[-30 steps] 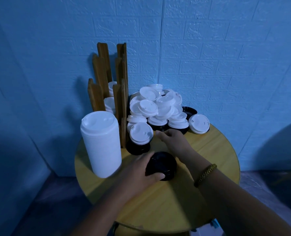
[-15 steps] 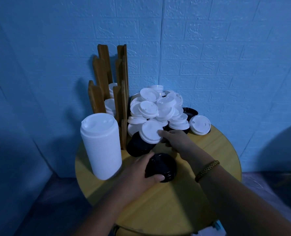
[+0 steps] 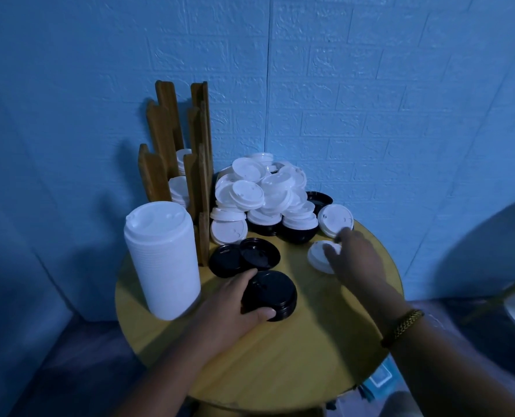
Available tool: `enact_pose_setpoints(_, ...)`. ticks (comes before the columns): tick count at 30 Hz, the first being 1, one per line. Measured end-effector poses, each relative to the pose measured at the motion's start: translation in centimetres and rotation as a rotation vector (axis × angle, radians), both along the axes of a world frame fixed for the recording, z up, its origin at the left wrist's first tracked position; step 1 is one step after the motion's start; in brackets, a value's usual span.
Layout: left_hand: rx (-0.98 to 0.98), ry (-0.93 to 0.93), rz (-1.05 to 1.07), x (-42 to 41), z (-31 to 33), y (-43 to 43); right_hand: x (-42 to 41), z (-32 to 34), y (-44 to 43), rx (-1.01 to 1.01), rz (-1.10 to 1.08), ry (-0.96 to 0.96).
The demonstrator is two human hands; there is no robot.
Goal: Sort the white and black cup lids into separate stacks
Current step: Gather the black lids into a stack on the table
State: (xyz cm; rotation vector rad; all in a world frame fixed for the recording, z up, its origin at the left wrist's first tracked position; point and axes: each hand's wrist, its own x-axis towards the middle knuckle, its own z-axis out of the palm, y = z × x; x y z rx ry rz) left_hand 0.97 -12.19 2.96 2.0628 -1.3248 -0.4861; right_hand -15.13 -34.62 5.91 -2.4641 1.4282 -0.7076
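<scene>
A short stack of black lids sits mid-table, and my left hand grips it from the left, thumb on its near rim. My right hand, blurred by motion, holds a white lid low over the right side of the table. A tall stack of white lids stands at the left. Behind is a mixed pile of lids, mostly white on top with black ones beneath. Two loose black lids lie overlapping in front of the pile.
A wooden slotted holder with several white lids in it stands at the back left, against the blue wall. Another white lid leans at the pile's right end. The round yellow table is small, with its edges near both forearms.
My right hand drew a white lid off the front of the pile and carried it right. That uncovered the two loose black lids. My left hand stayed on the black stack.
</scene>
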Motion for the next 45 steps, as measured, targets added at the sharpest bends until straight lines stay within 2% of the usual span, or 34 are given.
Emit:
enact_pose_setpoints(2, 0.002, -0.001, 0.000, 0.0, 0.2, 0.0, 2.0, 0.2, 1.5, -0.095, 0.360, 0.005)
enact_pose_setpoints(4, 0.007, 0.007, -0.005, 0.0, 0.3, 0.1, 3.5, 0.3, 2.4, -0.077, 0.609, 0.171)
enact_pose_setpoints(6, 0.011, 0.004, -0.016, 0.0, 0.4, 0.2, 4.5, 0.4, 2.8, -0.010, 0.654, 0.269)
enact_pose_setpoints(11, 0.000, 0.003, -0.025, 0.0, 0.4, 0.2, 5.7, -0.3, 2.4, 0.001, 0.691, 0.217)
enact_pose_setpoints(13, -0.005, 0.000, -0.029, -0.1, 0.3, 0.2, 5.8, -0.5, 2.4, 0.055, 0.692, 0.078)
enact_pose_setpoints(15, -0.004, -0.003, -0.031, -0.1, 0.2, 0.2, 5.4, -0.1, 2.6, 0.197, 0.612, -0.212)
enact_pose_setpoints(17, -0.007, -0.004, -0.027, 0.0, 0.1, 0.2, 4.4, 0.6, 3.0, 0.442, 0.514, -0.557)
enact_pose_setpoints(19, -0.009, -0.009, -0.019, 0.0, 0.1, 0.0, 3.1, 1.2, 3.5, 0.763, 0.474, -0.802)
enact_pose_setpoints(22, -0.011, -0.002, -0.007, 0.0, 0.0, -0.1, 1.1, 1.7, 4.6, 1.105, 0.444, -0.915)
enact_pose_setpoints(25, -0.008, -0.005, -0.009, -0.1, 0.0, -0.2, -0.1, 1.7, 5.8, 1.196, 0.425, -0.897)
enact_pose_setpoints(27, -0.011, 0.001, -0.010, 0.0, 0.0, -0.1, -0.6, 1.6, 6.9, 1.131, 0.407, -0.784)
enact_pose_setpoints(30, -0.006, -0.001, -0.011, 0.0, 0.0, 0.0, -1.1, 1.8, 8.2, 0.889, 0.365, -0.531)
enact_pose_setpoints(36, -0.001, -0.023, -0.008, 0.0, 0.1, -0.1, -1.5, 1.3, 8.6, 0.497, 0.344, -0.145)
enact_pose_setpoints(41, -0.001, -0.036, -0.030, -0.2, 0.3, 0.0, -0.4, 0.8, 8.4, 0.298, 0.355, -0.054)
enact_pose_setpoints(45, 0.002, -0.039, -0.037, -0.3, 0.7, 0.1, 0.7, 0.3, 8.3, 0.288, 0.515, -0.081)
